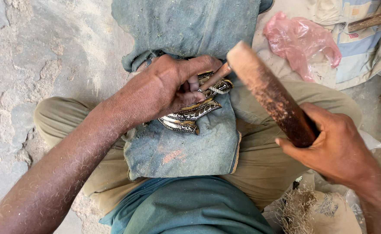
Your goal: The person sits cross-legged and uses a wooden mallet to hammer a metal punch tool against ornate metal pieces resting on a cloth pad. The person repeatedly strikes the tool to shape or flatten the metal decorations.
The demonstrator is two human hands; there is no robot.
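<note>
Here the left hand (pixel 166 89) presses down on a small carved piece (pixel 192 113), dark with pale gilt-looking edges, which lies on a dusty blue-grey cloth (pixel 186 149) spread over the person's lap. The same left grip is closed around a thin wooden-handled chisel (pixel 214 78), held between thumb and fingers, its tip set against the carved piece. The right hand (pixel 335 149) has its grip closed on the lower end of a thick wooden mallet (pixel 270 93), which slants up and to the left, its pale head close above the chisel's butt; whether the two touch cannot be told. The person sits on a sandy floor (pixel 34 56) in khaki trousers (pixel 264 164). A crumpled pink plastic bag (pixel 301 41) lies beyond the right knee, well apart from the hands.
</note>
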